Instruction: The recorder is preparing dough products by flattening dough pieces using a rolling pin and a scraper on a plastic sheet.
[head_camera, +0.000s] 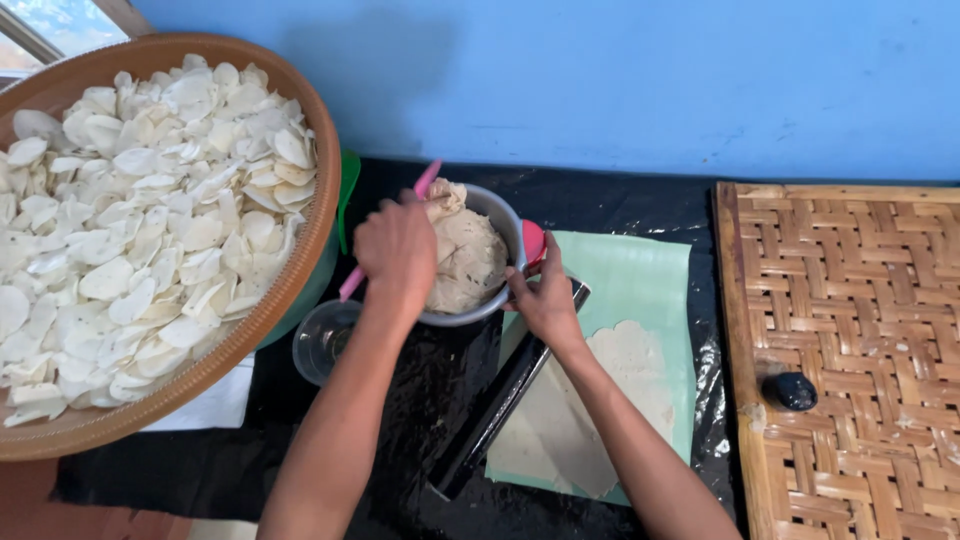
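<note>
— Over the black-covered table, what are the hands doing?

— Looking down from the head view: the left hand is closed around a pink spatula, its handle running out below the fist, the tip poking up past the knuckles. It sits right at the lump of dough in the metal bowl.

— And the other?

— The right hand pinches the bowl's near rim, fingers curled over the edge. The bowl stands between a big basket tray heaped with pale chips and a green mat.

— What's on the mat?

— A thin rolled sheet of dough, with a dark rolling pin lying slantwise across its left edge, under the right forearm. A clear plastic cup sits just below the left wrist. Off to the right lies a woven bamboo mat with a small black object on it.
</note>
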